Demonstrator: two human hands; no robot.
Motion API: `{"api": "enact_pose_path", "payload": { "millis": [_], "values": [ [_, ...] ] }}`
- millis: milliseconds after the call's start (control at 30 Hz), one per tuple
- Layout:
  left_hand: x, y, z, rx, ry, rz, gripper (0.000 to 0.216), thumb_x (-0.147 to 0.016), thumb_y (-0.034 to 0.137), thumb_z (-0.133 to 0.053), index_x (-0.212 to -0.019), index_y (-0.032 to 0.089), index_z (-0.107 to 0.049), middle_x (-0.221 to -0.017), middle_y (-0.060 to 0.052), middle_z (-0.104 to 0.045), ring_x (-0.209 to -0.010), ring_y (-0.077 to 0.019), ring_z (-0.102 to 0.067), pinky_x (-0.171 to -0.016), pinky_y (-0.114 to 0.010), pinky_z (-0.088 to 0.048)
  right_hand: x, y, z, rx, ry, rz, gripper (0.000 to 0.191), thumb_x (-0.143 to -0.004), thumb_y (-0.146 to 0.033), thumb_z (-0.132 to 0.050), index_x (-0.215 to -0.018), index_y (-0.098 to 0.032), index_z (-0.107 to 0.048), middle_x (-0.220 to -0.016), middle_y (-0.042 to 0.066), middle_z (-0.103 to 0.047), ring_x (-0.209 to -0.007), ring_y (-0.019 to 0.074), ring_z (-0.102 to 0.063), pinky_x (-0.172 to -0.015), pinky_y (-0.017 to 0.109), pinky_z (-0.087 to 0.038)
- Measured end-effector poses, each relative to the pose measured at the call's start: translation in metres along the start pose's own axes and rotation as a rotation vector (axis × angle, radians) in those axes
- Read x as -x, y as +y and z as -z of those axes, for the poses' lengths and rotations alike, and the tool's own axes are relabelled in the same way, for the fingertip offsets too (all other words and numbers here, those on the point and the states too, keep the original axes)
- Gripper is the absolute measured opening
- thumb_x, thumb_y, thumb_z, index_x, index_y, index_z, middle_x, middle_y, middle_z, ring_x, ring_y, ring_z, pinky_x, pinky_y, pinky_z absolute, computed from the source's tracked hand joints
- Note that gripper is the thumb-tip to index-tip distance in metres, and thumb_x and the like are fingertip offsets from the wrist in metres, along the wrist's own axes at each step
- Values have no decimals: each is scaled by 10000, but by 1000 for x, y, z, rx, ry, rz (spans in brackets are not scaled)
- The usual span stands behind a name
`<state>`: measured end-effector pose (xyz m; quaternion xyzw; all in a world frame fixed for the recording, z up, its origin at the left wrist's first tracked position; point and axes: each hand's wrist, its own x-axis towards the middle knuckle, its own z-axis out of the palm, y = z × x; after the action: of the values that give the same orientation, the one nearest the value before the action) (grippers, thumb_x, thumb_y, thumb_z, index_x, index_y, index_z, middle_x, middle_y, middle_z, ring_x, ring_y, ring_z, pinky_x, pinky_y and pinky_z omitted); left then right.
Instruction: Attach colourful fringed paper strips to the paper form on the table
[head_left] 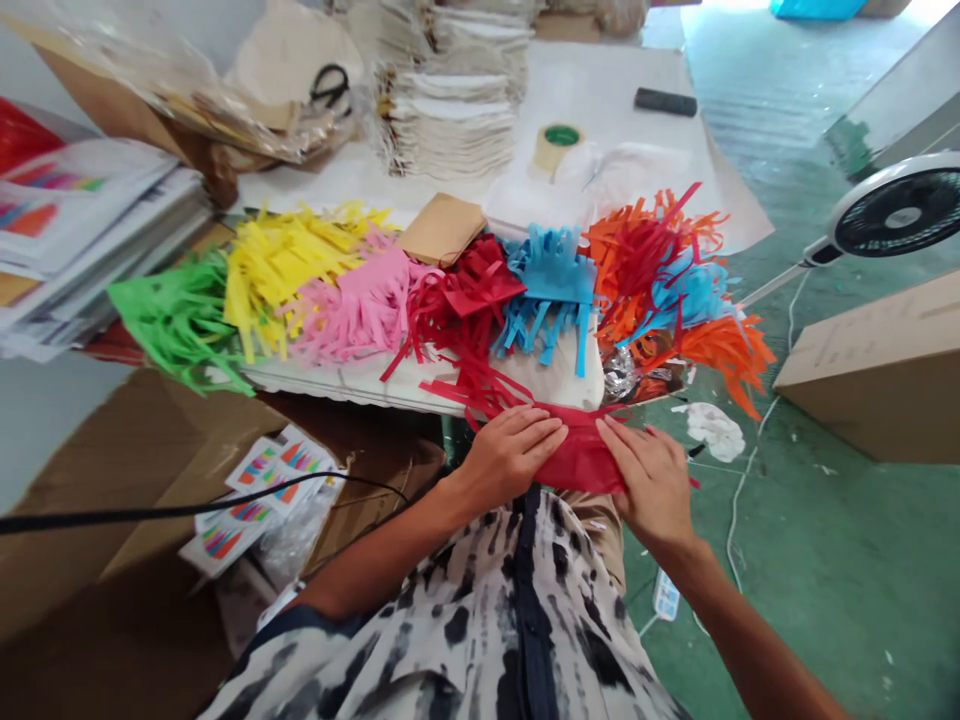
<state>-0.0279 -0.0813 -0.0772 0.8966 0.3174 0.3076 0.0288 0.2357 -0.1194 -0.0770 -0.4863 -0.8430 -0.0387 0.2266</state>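
Note:
Between my hands, at the table's front edge, is a piece of red fringed tissue paper (581,455). My left hand (514,450) is closed on its left side, where cut strips trail out onto the table. On the right side my right hand (649,480) grips the smooth uncut part; its thumb is partly hidden. Just beyond lie fringed paper bundles in a row: green (180,315), yellow (292,260), pink (360,305), dark red (472,290) and blue (551,285). An orange bundle (630,250) mixed with red and blue strips lies at the right.
A brown card piece (442,228), tape roll (559,145), black bar (665,101) and scissors (330,88) lie farther back. Stacked pale bundles (450,120) stand behind. An open carton (150,460) is at lower left; a fan (900,215) and cardboard box (877,370) stand right.

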Motion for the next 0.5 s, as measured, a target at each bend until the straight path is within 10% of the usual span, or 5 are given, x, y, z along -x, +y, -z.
{"api": "enact_pose_path", "payload": {
  "millis": [167,500],
  "values": [
    [-12,-3,6,-87,69,-25,373,-1064,154,-516,-1422,172,-617,-1384,-87,-729,-1329,-228,-654,-1161,-428,-546,-16,9,11,77,115,-103,492,-904,-181,-620,-1387,-269,-658,-1208,81,-767,-1096,286,-658,-1015,477,-419],
    [-10,-14,6,51,-118,-1,414,-977,155,-568,-1382,115,-648,-1274,-175,-724,-1221,-289,-685,-1044,-474,-609,-11,2,3,4,-96,107,541,-960,-228,-588,-1501,-244,-572,-1425,86,-707,-1268,280,-622,-1190,529,-287]
  ]
}}
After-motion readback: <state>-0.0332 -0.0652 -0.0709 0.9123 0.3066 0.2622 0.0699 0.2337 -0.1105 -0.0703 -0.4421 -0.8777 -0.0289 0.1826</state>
